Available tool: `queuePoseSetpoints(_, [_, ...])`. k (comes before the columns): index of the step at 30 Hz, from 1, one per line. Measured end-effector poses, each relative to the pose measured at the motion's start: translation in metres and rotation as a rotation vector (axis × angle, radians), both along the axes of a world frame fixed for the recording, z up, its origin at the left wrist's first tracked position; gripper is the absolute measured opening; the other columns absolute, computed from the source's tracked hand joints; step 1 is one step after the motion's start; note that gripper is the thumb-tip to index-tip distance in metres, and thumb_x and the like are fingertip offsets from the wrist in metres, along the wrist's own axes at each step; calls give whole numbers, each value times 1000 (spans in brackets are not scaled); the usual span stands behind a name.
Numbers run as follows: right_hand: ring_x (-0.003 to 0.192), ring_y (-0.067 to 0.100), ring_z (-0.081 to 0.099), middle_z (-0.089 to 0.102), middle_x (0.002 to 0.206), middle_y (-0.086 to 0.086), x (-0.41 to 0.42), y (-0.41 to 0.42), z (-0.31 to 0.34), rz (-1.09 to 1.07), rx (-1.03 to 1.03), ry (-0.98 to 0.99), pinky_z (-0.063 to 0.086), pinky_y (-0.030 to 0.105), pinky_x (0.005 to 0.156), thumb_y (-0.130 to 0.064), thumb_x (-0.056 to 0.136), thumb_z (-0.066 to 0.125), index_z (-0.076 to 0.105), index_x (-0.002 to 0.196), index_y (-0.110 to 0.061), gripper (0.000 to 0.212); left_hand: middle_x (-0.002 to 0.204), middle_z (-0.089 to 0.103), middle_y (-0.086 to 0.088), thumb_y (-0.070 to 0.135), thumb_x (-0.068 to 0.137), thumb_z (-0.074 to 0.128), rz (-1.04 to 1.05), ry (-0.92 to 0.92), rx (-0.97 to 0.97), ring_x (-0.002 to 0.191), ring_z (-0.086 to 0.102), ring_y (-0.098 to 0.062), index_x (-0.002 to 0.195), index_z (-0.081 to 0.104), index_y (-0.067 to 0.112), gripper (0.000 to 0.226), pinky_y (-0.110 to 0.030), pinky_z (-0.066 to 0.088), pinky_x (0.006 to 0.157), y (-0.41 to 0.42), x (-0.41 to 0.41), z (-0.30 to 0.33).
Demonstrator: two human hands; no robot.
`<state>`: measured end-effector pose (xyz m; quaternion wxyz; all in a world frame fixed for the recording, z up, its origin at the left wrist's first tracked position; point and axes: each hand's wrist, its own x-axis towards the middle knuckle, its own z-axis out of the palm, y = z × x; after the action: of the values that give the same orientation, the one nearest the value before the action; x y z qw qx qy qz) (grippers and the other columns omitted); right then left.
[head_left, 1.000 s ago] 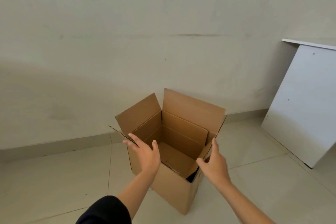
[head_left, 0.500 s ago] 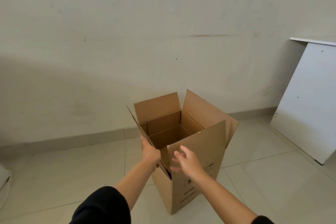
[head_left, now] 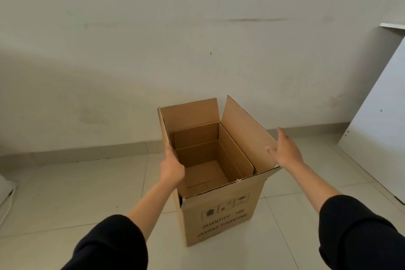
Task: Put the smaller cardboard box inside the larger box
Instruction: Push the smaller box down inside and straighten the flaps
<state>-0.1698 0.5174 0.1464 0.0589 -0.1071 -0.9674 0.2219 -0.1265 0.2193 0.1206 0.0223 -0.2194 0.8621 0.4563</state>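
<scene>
One large cardboard box stands open on the tiled floor, flaps up, bare tiles all round. Left hand grips its left flap; right hand, fingers spread loose, presses the right flap outward. A smaller box sits nested inside.

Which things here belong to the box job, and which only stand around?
For the job:
- cardboard box, open, on the floor
- left hand, gripping its left flap
- right hand, open at its right flap

Standing around:
- white board against the wall
- pale object, left edge
</scene>
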Motion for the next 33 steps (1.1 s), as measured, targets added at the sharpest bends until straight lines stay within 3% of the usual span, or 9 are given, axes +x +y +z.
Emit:
queuePoseSetpoints(6, [103, 39, 58, 64, 111, 24, -19, 19, -29, 19, -49, 19, 47, 39, 83, -8, 90, 54, 56, 116, 1, 28, 129, 54, -17, 0, 93, 33, -113, 35, -6, 89, 63, -39, 148, 12, 29, 65, -51, 58, 72, -30, -15, -2])
queuePoseSetpoints(9, [100, 40, 58, 64, 107, 25, -27, 33, -33, -31, -96, -35, 48, 40, 82, -6, 90, 50, 58, 111, 2, 24, 137, 47, -17, 0, 94, 32, -188, 49, -73, 63, 54, -24, 149, 8, 30, 67, -31, 47, 48, -21, -28, 2])
queuePoseSetpoints(12, [97, 39, 59, 63, 106, 25, -40, 54, -36, -80, -120, -47, 49, 39, 82, -5, 90, 49, 59, 110, 2, 23, 125, 52, -21, 0, 92, 31, -225, 42, -72, 63, 51, -23, 148, 8, 32, 68, -28, 42, 45, -1, -58, 0])
queuePoseSetpoints(14, [93, 39, 60, 63, 104, 25, -51, 67, -36, -146, -116, -26, 48, 37, 78, -3, 90, 48, 60, 107, 1, 22, 118, 55, -20, 2, 93, 30, -255, 43, -59, 67, 53, -25, 147, 8, 33, 67, -33, 46, 52, 15, -78, -3])
queuePoseSetpoints(18, [89, 37, 59, 64, 104, 24, -70, 91, -28, -261, -89, -52, 41, 31, 70, 2, 89, 45, 62, 103, 1, 22, 136, 48, -20, 6, 96, 33, -292, 19, -12, 73, 56, -21, 148, 4, 34, 66, -48, 56, 77, 46, -105, -9])
queuePoseSetpoints(22, [84, 35, 57, 64, 102, 23, -67, 106, -15, -303, -64, -62, 38, 30, 68, -1, 93, 44, 58, 109, 2, 22, 101, 58, -7, 5, 97, 33, -296, -29, 49, 71, 56, -21, 149, 3, 33, 67, -51, 54, 83, 71, -123, 1])
queuePoseSetpoints(26, [73, 27, 49, 62, 97, 23, -58, 111, -10, -316, -79, -69, 37, 30, 65, -5, 95, 44, 55, 105, 2, 17, 74, 46, 8, 5, 96, 37, -339, -66, -3, 75, 58, -29, 150, 1, 31, 70, -44, 53, 71, 82, -127, 15])
queuePoseSetpoints(30, [74, 28, 51, 63, 98, 24, -61, 117, 1, -345, -151, -67, 39, 29, 67, -6, 94, 43, 56, 102, 2, 17, 85, 56, 6, 5, 95, 44, -290, -72, 18, 65, 52, -12, 149, 5, 35, 73, -46, 55, 75, 80, -123, 19])
queuePoseSetpoints(33, [86, 30, 58, 63, 105, 22, -60, 130, 5, -324, -162, -71, 46, 33, 74, -7, 95, 45, 56, 107, 1, 18, 116, 63, -11, 4, 94, 45, -240, -62, 7, 74, 58, -19, 149, 7, 32, 73, -42, 54, 72, 95, -112, 18])
